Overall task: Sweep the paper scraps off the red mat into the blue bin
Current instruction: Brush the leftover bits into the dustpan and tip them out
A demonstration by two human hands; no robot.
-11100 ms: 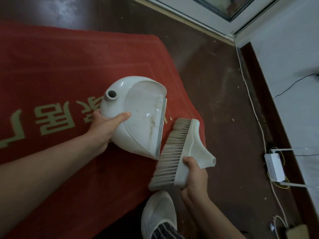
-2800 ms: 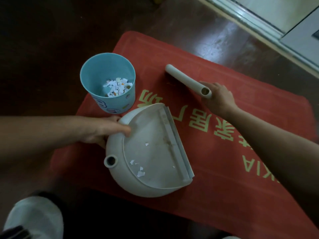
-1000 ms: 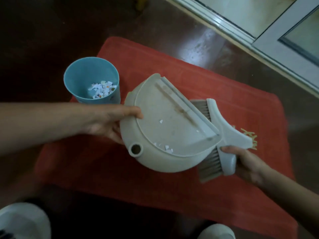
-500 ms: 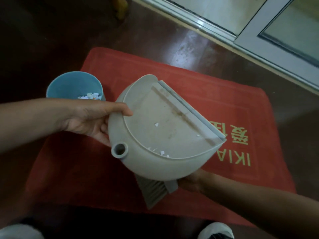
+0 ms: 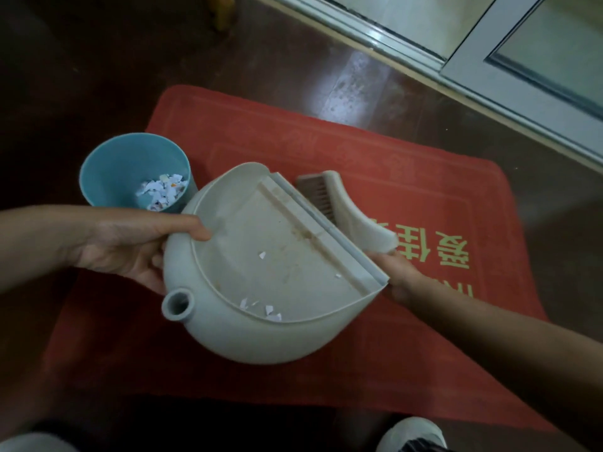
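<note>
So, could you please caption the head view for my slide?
Left hand holds a dustpan over the red mat; right hand holds the brush.

brush | was under dustpan | now beyond its lip

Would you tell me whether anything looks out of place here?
A few paper scraps lie in the dustpan, mostly by its back wall, instead of in the blue bin with the rest. The left hand grips the dustpan; the right hand holds the brush.

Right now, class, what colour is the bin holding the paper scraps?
The bin is light blue; head view.
</note>
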